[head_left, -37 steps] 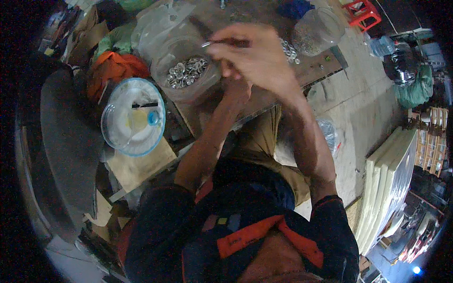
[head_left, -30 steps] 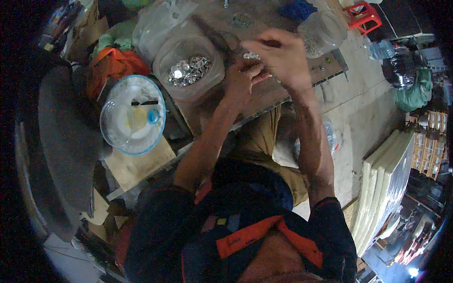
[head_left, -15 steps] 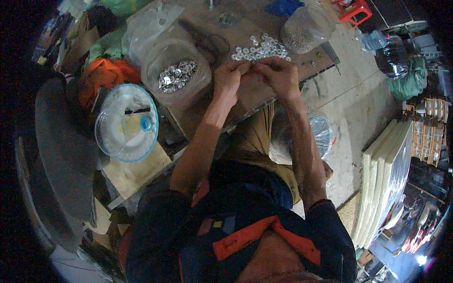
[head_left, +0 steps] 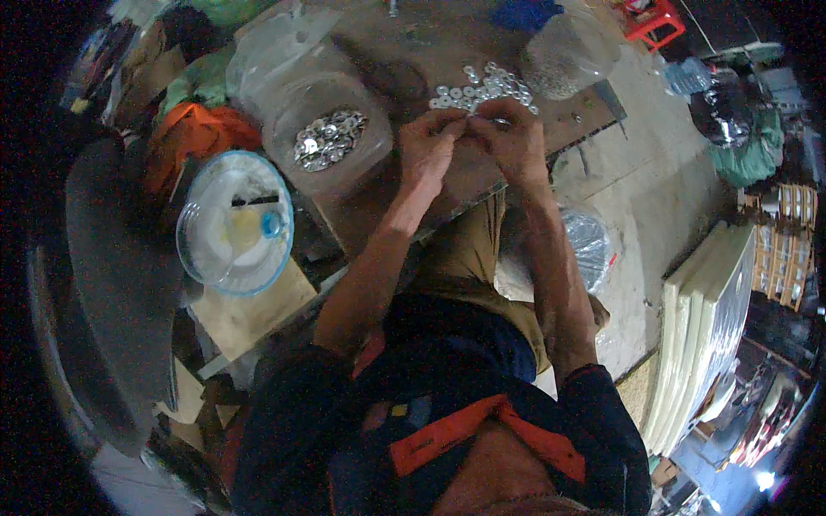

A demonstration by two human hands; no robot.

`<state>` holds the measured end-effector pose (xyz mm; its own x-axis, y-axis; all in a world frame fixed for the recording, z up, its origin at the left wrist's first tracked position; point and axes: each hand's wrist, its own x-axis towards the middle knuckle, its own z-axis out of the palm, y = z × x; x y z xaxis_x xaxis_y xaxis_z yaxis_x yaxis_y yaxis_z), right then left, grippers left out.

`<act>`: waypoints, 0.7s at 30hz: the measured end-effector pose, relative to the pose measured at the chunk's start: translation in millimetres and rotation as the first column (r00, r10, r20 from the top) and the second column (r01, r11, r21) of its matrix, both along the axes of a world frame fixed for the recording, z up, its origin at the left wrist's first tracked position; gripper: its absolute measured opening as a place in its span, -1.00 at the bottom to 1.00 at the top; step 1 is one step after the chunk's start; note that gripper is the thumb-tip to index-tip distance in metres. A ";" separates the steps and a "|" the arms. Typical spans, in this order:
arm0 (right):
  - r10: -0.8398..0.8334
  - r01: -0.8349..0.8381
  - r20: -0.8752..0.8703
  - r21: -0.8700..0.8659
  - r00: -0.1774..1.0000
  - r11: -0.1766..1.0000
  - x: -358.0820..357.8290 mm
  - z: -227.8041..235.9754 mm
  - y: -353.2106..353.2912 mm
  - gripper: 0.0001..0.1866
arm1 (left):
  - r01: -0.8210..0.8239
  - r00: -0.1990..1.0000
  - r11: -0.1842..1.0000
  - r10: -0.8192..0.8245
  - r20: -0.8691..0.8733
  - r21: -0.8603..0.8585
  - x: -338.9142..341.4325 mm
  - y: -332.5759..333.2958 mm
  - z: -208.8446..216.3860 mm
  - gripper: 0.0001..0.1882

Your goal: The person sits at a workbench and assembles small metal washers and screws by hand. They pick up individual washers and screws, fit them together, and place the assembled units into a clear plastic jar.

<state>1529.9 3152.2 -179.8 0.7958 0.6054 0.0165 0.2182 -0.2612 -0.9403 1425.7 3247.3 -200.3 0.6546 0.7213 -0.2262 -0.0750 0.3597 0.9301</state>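
My left hand point(head_left: 428, 144) and my right hand point(head_left: 514, 144) meet over the front of the brown work board point(head_left: 465, 185), fingertips pinched close together. Whatever sits between them is too small and blurred to name; a pale glint shows at the fingertips. Just beyond the hands lies a loose spread of shiny round washers point(head_left: 495, 84), with holes in their middles. To the left stands a wide clear plastic jar point(head_left: 372, 142), with many silvery metal discs point(head_left: 331, 138) inside.
A second clear jar point(head_left: 572, 43) with small parts stands at the board's far right. Left of me are a blue-rimmed clear lid or basin point(head_left: 288, 215) and orange cloth point(head_left: 206, 133). Pale panels point(head_left: 697, 318) and a red stool point(head_left: 654, 26) are on the right.
The whole view has shifted slightly. Both hands stay together above the board, their fingers turned a little, with the right fingers curled in more.
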 end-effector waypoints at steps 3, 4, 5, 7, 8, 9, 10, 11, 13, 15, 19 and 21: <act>0.013 -0.012 -0.074 0.008 0.997 1.000 1.8 4.2 3.0 -0.83 | 0.034 0.996 0.990 -0.023 0.085 -0.134 0.1 0.0 -0.1 -0.84; 0.024 -0.023 0.007 -0.071 1.000 0.997 1.7 10.5 5.5 -0.83 | 0.027 0.992 0.971 0.004 0.129 -0.239 1.5 -0.8 -0.7 -0.83; 0.002 0.009 0.055 -0.210 0.998 0.978 0.0 19.2 8.7 -0.83 | 0.044 0.982 0.936 0.025 0.190 -0.349 2.9 -1.6 -1.7 -0.82; 0.067 -0.074 0.179 0.037 0.982 0.997 -7.5 43.5 19.3 -0.82 | 0.025 0.991 0.910 0.032 0.129 -0.413 4.5 -0.4 -4.9 -0.79; 0.040 -0.053 0.192 0.058 0.981 0.997 -12.2 59.4 23.9 -0.82 | 0.026 0.993 0.893 0.027 0.111 -0.448 5.6 0.3 -7.4 -0.77; 0.147 -0.166 0.115 0.171 0.982 0.971 -20.3 74.8 28.6 -0.82 | 0.046 0.993 0.892 0.007 0.116 -0.450 5.9 0.7 -10.5 -0.77; 0.268 -0.266 0.036 0.287 0.963 0.920 -30.9 87.8 35.8 -0.82 | 0.064 0.992 0.901 -0.009 0.127 -0.429 5.1 0.4 -14.1 -0.77; 0.310 -0.378 0.266 0.264 0.913 0.887 -38.3 99.3 45.0 -0.81 | 0.088 0.986 0.930 -0.031 0.163 -0.357 3.0 0.9 -17.9 -0.77; 0.293 -0.363 0.294 0.218 0.910 0.906 -46.1 117.3 59.5 -0.78 | 0.133 0.975 0.970 -0.091 0.205 -0.203 1.9 2.1 -25.2 -0.76; 0.234 -0.358 0.405 0.263 0.884 0.896 -41.3 128.9 65.8 -0.77 | 0.154 0.970 0.986 -0.138 0.199 -0.063 0.8 2.9 -31.2 -0.75; -0.105 0.120 0.664 0.023 0.740 0.993 82.2 167.5 34.0 -0.80 | 0.111 0.990 0.984 -0.122 0.071 0.142 2.4 4.0 -35.3 -0.69; 0.082 0.216 0.650 -0.365 0.755 0.906 133.8 174.4 16.0 -0.76 | 0.086 0.992 0.988 -0.097 0.084 0.127 3.3 4.2 -32.9 -0.72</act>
